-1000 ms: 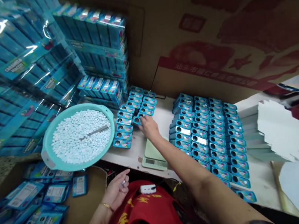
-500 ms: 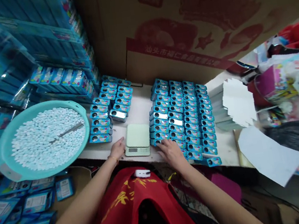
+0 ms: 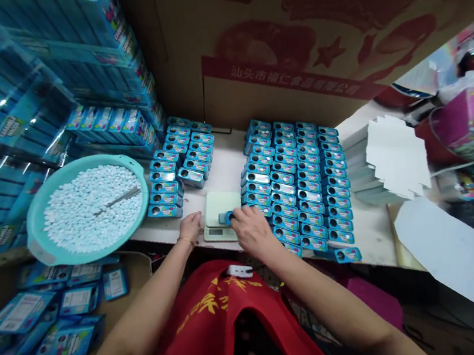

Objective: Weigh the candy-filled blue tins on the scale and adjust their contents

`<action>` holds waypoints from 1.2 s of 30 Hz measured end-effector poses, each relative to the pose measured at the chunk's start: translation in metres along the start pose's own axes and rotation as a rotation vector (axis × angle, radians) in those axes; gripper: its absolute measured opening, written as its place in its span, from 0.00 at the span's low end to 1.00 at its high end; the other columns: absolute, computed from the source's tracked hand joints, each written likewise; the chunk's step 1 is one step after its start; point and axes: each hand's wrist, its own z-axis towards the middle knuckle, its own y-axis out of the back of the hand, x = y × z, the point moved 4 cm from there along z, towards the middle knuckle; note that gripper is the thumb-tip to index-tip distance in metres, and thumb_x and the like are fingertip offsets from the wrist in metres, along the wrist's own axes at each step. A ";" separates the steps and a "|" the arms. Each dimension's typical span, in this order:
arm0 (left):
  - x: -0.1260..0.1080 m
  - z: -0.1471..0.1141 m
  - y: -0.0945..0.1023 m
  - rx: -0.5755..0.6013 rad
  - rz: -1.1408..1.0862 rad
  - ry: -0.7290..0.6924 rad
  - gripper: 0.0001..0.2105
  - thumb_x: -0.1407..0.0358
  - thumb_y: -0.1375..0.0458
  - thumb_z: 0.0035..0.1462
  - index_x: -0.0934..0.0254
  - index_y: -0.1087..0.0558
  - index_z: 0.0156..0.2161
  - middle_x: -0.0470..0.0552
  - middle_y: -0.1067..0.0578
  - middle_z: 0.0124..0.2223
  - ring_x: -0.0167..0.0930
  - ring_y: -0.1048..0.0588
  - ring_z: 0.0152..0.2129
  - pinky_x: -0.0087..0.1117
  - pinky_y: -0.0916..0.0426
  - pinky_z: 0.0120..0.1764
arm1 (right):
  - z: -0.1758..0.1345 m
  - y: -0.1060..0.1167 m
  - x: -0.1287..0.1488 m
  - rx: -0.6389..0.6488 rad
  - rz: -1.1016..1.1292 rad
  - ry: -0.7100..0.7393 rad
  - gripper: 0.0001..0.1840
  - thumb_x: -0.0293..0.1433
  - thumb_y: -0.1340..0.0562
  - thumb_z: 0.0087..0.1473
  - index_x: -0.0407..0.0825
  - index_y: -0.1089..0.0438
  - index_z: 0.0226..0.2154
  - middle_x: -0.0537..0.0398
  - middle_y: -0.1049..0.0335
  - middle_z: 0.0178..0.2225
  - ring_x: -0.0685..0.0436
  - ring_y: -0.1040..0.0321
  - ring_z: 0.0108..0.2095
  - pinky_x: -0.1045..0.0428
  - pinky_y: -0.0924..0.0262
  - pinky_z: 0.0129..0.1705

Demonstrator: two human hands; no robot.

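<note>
My right hand [image 3: 254, 231] is closed on a small blue tin [image 3: 226, 218] with a dark round mark, over the front of a pale green kitchen scale [image 3: 222, 202]. The hand hides part of the tin, and I cannot tell whether it touches the plate. Beside the scale's left edge, my left hand [image 3: 191, 228] rests with its fingers curled together and nothing visible in them. Several columns of similar blue tins [image 3: 281, 186] stand right of the scale. A smaller group of tins [image 3: 162, 187] stands on its left.
A turquoise basin [image 3: 34, 231] of pale candies, with a grey utensil [image 3: 118, 200] on them, sits at left. Blue packets [image 3: 25, 313] lie in a carton below. Packed blue boxes [image 3: 82, 64] rise behind, beside a big cardboard box [image 3: 179, 32]. White card sheets [image 3: 398, 153] are at right.
My right hand has moved left from the front of the right-hand tin columns to the scale, with a tin in its fingers. My left hand stays beside the scale. The view has shifted slightly.
</note>
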 end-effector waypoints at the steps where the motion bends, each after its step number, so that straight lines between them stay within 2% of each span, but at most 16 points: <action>1: 0.002 -0.008 0.004 -0.013 -0.058 0.016 0.16 0.66 0.52 0.55 0.71 0.34 0.47 0.46 0.33 0.21 0.22 0.39 0.14 0.22 0.45 0.18 | 0.014 -0.003 0.004 0.019 -0.005 0.031 0.08 0.23 0.47 0.50 0.47 0.33 0.27 0.49 0.38 0.33 0.42 0.46 0.34 0.47 0.53 0.32; 4: 0.004 -0.035 0.016 -0.019 -0.228 0.054 0.12 0.69 0.52 0.54 0.71 0.34 0.44 0.46 0.33 0.23 0.19 0.39 0.14 0.20 0.45 0.18 | 0.042 -0.015 0.012 0.102 -0.027 0.073 0.09 0.22 0.47 0.51 0.45 0.33 0.28 0.47 0.38 0.35 0.42 0.45 0.36 0.47 0.52 0.34; 6: 0.007 -0.054 0.021 0.025 -0.426 0.118 0.10 0.71 0.51 0.54 0.71 0.33 0.41 0.49 0.31 0.25 0.19 0.35 0.16 0.20 0.41 0.20 | 0.046 -0.020 0.016 0.132 -0.037 0.062 0.09 0.22 0.48 0.51 0.44 0.33 0.29 0.46 0.38 0.35 0.42 0.45 0.36 0.47 0.51 0.35; 8: 0.009 -0.072 0.021 0.100 -0.708 0.225 0.09 0.71 0.52 0.55 0.72 0.32 0.39 0.52 0.29 0.27 0.22 0.31 0.21 0.22 0.36 0.24 | 0.038 -0.021 0.026 0.109 -0.021 0.062 0.09 0.23 0.49 0.53 0.44 0.33 0.32 0.47 0.38 0.36 0.42 0.45 0.37 0.47 0.50 0.35; 10: 0.012 -0.087 0.015 0.182 -0.952 0.323 0.10 0.69 0.52 0.56 0.72 0.31 0.39 0.54 0.27 0.30 0.25 0.28 0.24 0.26 0.33 0.29 | 0.025 -0.023 0.045 0.083 0.046 0.123 0.09 0.26 0.49 0.55 0.45 0.34 0.35 0.48 0.38 0.36 0.43 0.45 0.36 0.48 0.48 0.36; 12: 0.015 -0.100 0.008 0.251 -1.049 0.387 0.11 0.67 0.53 0.57 0.72 0.31 0.40 0.54 0.26 0.31 0.27 0.27 0.26 0.29 0.32 0.33 | 0.011 -0.027 0.069 0.081 0.132 0.215 0.10 0.28 0.49 0.55 0.45 0.36 0.39 0.49 0.38 0.37 0.44 0.44 0.37 0.49 0.47 0.36; 14: 0.020 -0.110 0.002 0.312 -1.089 0.443 0.14 0.63 0.54 0.58 0.70 0.32 0.43 0.54 0.26 0.33 0.29 0.26 0.29 0.32 0.32 0.36 | 0.002 -0.036 0.091 0.093 0.181 0.273 0.12 0.28 0.48 0.55 0.44 0.38 0.42 0.48 0.38 0.38 0.43 0.44 0.38 0.49 0.46 0.39; 16: 0.023 -0.116 -0.002 0.354 -1.103 0.469 0.19 0.59 0.56 0.58 0.69 0.34 0.48 0.57 0.26 0.38 0.33 0.27 0.35 0.36 0.35 0.41 | -0.004 -0.045 0.104 0.109 0.194 0.315 0.13 0.26 0.47 0.54 0.42 0.38 0.43 0.47 0.38 0.39 0.43 0.44 0.40 0.49 0.45 0.41; 18: 0.025 -0.121 -0.001 0.360 -1.105 0.465 0.22 0.57 0.58 0.58 0.69 0.38 0.52 0.60 0.28 0.43 0.36 0.28 0.40 0.39 0.37 0.45 | -0.006 -0.053 0.112 0.129 0.213 0.383 0.12 0.25 0.47 0.53 0.42 0.37 0.41 0.47 0.37 0.39 0.44 0.43 0.39 0.49 0.45 0.42; 21: 0.025 -0.127 0.002 0.348 -1.087 0.472 0.24 0.56 0.58 0.58 0.70 0.41 0.54 0.62 0.29 0.45 0.37 0.29 0.42 0.41 0.38 0.45 | -0.009 -0.059 0.113 0.153 0.282 0.461 0.10 0.24 0.48 0.54 0.44 0.36 0.39 0.50 0.36 0.37 0.46 0.42 0.39 0.51 0.44 0.41; 24: 0.025 -0.134 0.006 0.341 -1.070 0.468 0.24 0.56 0.57 0.58 0.72 0.39 0.53 0.62 0.28 0.44 0.37 0.28 0.40 0.39 0.36 0.43 | -0.012 -0.063 0.110 0.181 0.363 0.452 0.07 0.25 0.48 0.54 0.46 0.36 0.35 0.54 0.35 0.36 0.48 0.41 0.37 0.53 0.43 0.39; 28: 0.027 -0.140 0.004 0.395 -1.045 0.473 0.22 0.57 0.56 0.58 0.73 0.35 0.49 0.61 0.26 0.39 0.36 0.27 0.36 0.38 0.34 0.39 | -0.017 -0.062 0.105 0.198 0.421 0.430 0.05 0.27 0.46 0.53 0.46 0.35 0.33 0.54 0.35 0.38 0.49 0.40 0.38 0.55 0.42 0.37; 31: 0.027 -0.141 0.002 0.435 -1.053 0.449 0.21 0.57 0.56 0.58 0.73 0.33 0.45 0.60 0.26 0.36 0.35 0.26 0.34 0.36 0.33 0.38 | -0.019 -0.060 0.101 0.182 0.450 0.412 0.06 0.28 0.45 0.53 0.46 0.35 0.35 0.52 0.36 0.39 0.48 0.41 0.40 0.55 0.42 0.38; 36: 0.026 -0.141 -0.005 0.472 -1.070 0.449 0.17 0.59 0.55 0.58 0.72 0.31 0.37 0.56 0.26 0.31 0.31 0.26 0.29 0.33 0.33 0.35 | -0.022 -0.059 0.097 0.148 0.478 0.358 0.05 0.28 0.45 0.53 0.46 0.34 0.33 0.52 0.35 0.35 0.48 0.41 0.37 0.54 0.42 0.38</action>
